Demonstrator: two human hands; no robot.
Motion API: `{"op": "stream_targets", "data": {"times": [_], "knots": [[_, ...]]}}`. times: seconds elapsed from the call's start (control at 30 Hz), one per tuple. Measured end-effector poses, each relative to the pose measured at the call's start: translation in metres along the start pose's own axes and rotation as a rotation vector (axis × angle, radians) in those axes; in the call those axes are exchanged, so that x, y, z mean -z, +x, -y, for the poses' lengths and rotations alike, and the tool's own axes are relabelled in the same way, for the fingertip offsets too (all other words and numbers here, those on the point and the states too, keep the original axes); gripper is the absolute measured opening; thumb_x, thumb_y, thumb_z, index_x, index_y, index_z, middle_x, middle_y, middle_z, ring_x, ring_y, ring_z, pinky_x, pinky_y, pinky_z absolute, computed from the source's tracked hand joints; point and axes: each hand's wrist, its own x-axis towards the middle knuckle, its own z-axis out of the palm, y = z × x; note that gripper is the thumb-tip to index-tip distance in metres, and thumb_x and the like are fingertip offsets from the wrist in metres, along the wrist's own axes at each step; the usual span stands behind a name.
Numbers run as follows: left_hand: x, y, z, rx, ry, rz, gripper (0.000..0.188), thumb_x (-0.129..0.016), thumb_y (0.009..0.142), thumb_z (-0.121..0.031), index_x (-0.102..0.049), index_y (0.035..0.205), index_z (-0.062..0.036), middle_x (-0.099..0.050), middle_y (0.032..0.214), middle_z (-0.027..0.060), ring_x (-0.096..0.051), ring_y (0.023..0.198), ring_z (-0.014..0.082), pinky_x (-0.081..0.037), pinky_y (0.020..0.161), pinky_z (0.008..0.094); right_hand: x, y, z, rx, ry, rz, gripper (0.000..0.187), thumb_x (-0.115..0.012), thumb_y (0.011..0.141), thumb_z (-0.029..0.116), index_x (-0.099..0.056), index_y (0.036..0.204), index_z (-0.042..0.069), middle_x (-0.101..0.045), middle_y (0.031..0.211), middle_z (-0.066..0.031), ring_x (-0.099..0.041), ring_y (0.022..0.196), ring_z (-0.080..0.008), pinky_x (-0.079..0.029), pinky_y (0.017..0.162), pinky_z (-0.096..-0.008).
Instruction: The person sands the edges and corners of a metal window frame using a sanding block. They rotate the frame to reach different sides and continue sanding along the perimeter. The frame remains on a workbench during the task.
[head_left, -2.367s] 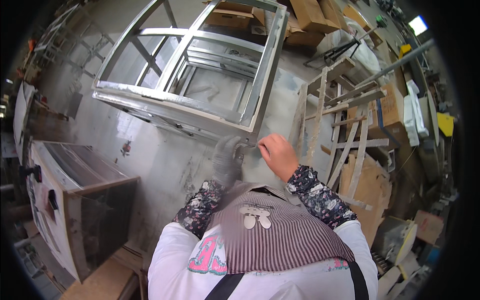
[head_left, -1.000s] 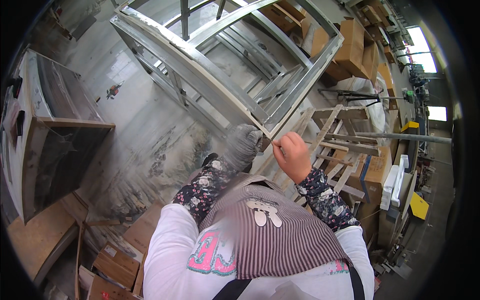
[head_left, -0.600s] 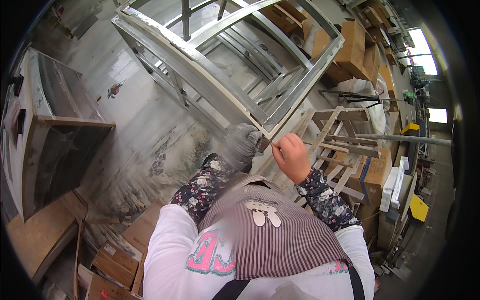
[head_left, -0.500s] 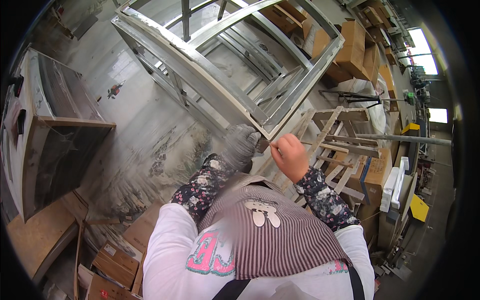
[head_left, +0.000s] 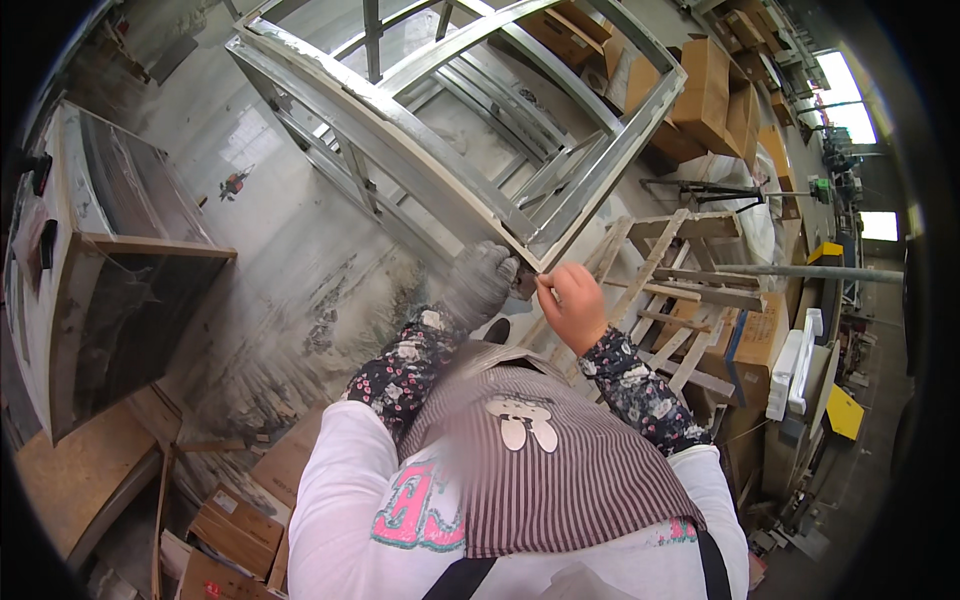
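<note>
A large metal frame point(head_left: 400, 125) of grey bars, with a pale edge strip, stands in front of me, one corner pointing toward me. My left hand point(head_left: 481, 284), in a grey glove, is closed at that corner. A small dark brown piece point(head_left: 524, 283) shows beside its fingertips; I cannot tell what kind of thing it is. My bare right hand point(head_left: 573, 308) pinches with thumb and forefinger just below the corner's tip, close to the left fingers. Whatever lies in the pinch is too small to name.
At the left stands a plastic-wrapped cabinet-like unit point(head_left: 150, 245). Cardboard boxes point(head_left: 237, 530) lie at the lower left, and more cardboard boxes point(head_left: 705, 85) stand behind the frame. A wooden rack point(head_left: 690, 285) is close to my right hand. White foam pieces point(head_left: 797, 365) lie farther right.
Both hands stay at the frame's corner. My right hand has shifted very slightly left and up; the view has moved a little.
</note>
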Motion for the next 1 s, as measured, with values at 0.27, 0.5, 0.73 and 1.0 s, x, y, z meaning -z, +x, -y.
{"op": "stream_targets", "data": {"times": [0.27, 0.5, 0.73, 1.0], "knots": [[0.004, 0.003, -0.001, -0.011, -0.050, 0.052, 0.026, -0.071, 0.074, -0.013, -0.065, 0.099, -0.0101, -0.063, 0.098, 0.0090, -0.064, 0.092, 0.0312, -0.052, 0.082, 0.0452, 0.003, -0.011, -0.001, -0.043, 0.004, -0.017, 0.012, -0.072, 0.085, 0.003, -0.060, 0.085, 0.004, -0.058, 0.080, -0.0123, -0.059, 0.079, -0.0343, -0.048, 0.067, -0.0440], [0.003, 0.001, -0.001, 0.021, -0.018, 0.021, 0.015, -0.064, 0.084, -0.014, -0.068, 0.096, -0.0066, -0.067, 0.101, 0.0117, -0.064, 0.100, 0.0316, -0.050, 0.086, 0.0452, -0.001, -0.011, -0.002, -0.027, 0.047, -0.057, 0.015, -0.074, 0.084, 0.001, -0.059, 0.083, 0.002, -0.057, 0.078, -0.0140, -0.057, 0.074, -0.0351, -0.047, 0.065, -0.0428], [0.001, 0.002, -0.003, 0.019, 0.067, 0.085, 0.020, -0.071, 0.075, -0.015, -0.064, 0.094, -0.0122, -0.064, 0.098, 0.0090, -0.063, 0.091, 0.0310, -0.051, 0.082, 0.0450, -0.008, -0.013, 0.000, -0.045, 0.029, -0.057, 0.011, -0.071, 0.086, 0.005, -0.060, 0.085, 0.004, -0.057, 0.079, -0.0129, -0.058, 0.079, -0.0351, -0.048, 0.069, -0.0449], [0.004, 0.007, -0.004, -0.022, 0.035, 0.090, 0.012, -0.066, 0.084, -0.020, -0.067, 0.091, -0.0100, -0.065, 0.094, 0.0083, -0.063, 0.093, 0.0298, -0.049, 0.084, 0.0450, -0.002, -0.017, -0.003, -0.032, 0.035, -0.102, 0.013, -0.073, 0.085, 0.002, -0.060, 0.085, 0.003, -0.058, 0.079, -0.0134, -0.059, 0.075, -0.0355, -0.049, 0.066, -0.0432]]}}
